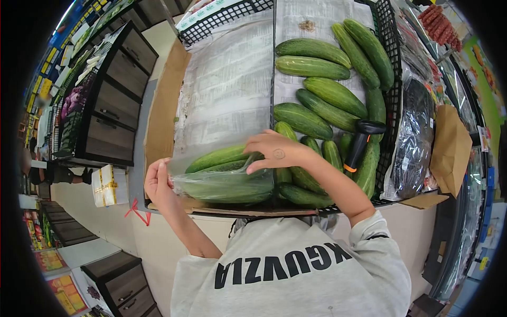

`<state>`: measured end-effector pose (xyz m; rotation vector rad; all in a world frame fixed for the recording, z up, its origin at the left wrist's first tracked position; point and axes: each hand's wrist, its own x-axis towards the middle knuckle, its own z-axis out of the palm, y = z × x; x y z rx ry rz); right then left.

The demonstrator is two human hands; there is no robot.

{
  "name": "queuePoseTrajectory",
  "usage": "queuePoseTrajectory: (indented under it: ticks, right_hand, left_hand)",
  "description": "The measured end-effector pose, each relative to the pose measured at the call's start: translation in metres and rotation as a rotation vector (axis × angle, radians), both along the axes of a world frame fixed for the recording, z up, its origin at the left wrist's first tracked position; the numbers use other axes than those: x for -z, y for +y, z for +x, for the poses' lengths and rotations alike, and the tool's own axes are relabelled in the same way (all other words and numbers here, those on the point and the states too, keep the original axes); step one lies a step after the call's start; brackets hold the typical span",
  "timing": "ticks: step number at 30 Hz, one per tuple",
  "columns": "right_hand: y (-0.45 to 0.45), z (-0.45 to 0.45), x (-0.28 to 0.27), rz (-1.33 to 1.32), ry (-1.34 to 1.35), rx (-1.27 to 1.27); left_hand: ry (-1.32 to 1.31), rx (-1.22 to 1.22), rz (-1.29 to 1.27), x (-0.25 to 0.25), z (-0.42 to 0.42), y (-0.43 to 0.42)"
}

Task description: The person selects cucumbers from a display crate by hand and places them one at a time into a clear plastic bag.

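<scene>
My left hand (158, 181) is closed in a pinch on the left edge of a clear plastic bag (227, 191), at the front of the stand. Large green cucumbers (214, 159) lie inside or under the film; their outlines are partly veiled by it. At the bag's right end is my right hand (278, 150), its fingers bent over the film edge, seemingly gripping it. Several loose cucumbers (303, 120) fill the right compartment beside this hand. On them rests a black tool with an orange tip (360, 145), apart from both hands.
White paper (227, 79) lines the left compartment. A black plastic crate wall (392, 105) borders the right side, with packs in dark plastic (414, 137) and a brown paper bag (450, 150) beyond. A cardboard side (163, 111) edges the left. A white box (110, 186) stands on the floor.
</scene>
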<state>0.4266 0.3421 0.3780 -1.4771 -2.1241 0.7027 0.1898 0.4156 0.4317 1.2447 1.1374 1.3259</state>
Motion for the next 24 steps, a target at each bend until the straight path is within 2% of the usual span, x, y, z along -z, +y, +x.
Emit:
queuePoseTrajectory:
  ticks: [2, 6, 8, 9, 10, 13, 18, 20, 24]
  right_hand:
    - [-0.002, 0.007, 0.004, 0.127, -0.074, 0.005]
    - [-0.008, 0.016, -0.002, 0.082, -0.137, 0.011]
    - [-0.019, 0.018, -0.005, 0.176, 0.160, 0.211]
    - [-0.024, 0.014, -0.014, 0.312, 0.230, 0.247]
    - [-0.029, 0.009, -0.027, 0.313, 0.228, 0.237]
    - [-0.049, -0.011, -0.061, 0.588, 0.141, 0.210]
    - [-0.053, -0.014, -0.045, 0.495, 0.154, 0.270]
    - [-0.048, -0.007, -0.034, 0.468, 0.182, 0.394]
    - [-0.050, -0.008, -0.014, 0.391, 0.209, 0.469]
  left_hand:
    - [0.008, 0.006, -0.009, 0.000, -0.004, -0.003]
    - [-0.031, 0.005, 0.030, 0.003, -0.015, -0.003]
    - [-0.037, 0.011, 0.057, 0.000, -0.015, 0.000]
    - [-0.057, -0.012, 0.041, -0.006, -0.012, 0.001]
    - [-0.075, -0.035, 0.024, -0.008, -0.011, 0.001]
    - [-0.123, 0.023, 0.101, -0.005, -0.028, 0.013]
    - [-0.056, 0.035, 0.064, -0.004, -0.012, 0.020]
    - [-0.009, 0.083, 0.053, -0.005, 0.004, 0.025]
    - [0.312, 0.306, 0.055, 0.038, 0.032, 0.045]
